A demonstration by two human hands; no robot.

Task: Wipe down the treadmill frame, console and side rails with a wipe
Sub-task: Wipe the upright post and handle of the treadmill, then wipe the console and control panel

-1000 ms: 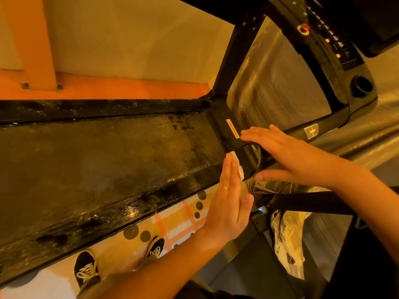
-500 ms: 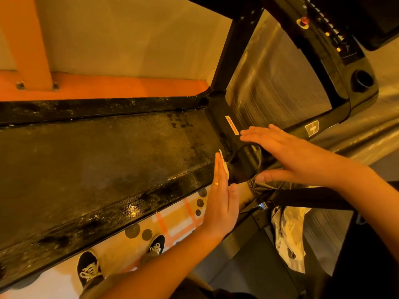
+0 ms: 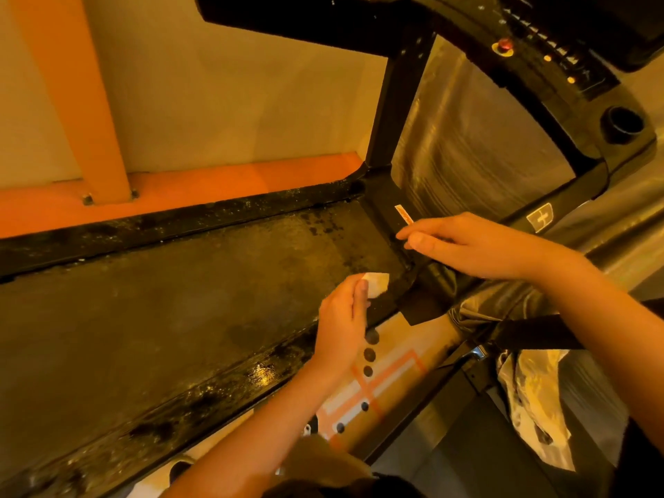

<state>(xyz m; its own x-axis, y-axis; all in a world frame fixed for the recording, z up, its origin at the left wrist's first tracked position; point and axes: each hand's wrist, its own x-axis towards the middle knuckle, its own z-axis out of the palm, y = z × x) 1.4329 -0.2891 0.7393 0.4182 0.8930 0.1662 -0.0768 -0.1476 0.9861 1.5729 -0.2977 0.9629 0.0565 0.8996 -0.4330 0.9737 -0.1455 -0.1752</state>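
The left hand (image 3: 341, 318) now pinches the wipe (image 3: 377, 283), lifted off the frame corner (image 3: 424, 300) it was pressing, just left over the belt (image 3: 179, 300). The right hand (image 3: 474, 248) has shifted farther; its grasp, I cannot tell. That corner seems finished.

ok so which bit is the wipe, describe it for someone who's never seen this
Find the wide dark treadmill belt across the middle and follow it right toward the black upright post. Just short of the post, the left hand holds a small white wipe above the belt. It is the only pale hand-held scrap; the nearby orange-and-white sticker lies flat on the frame.
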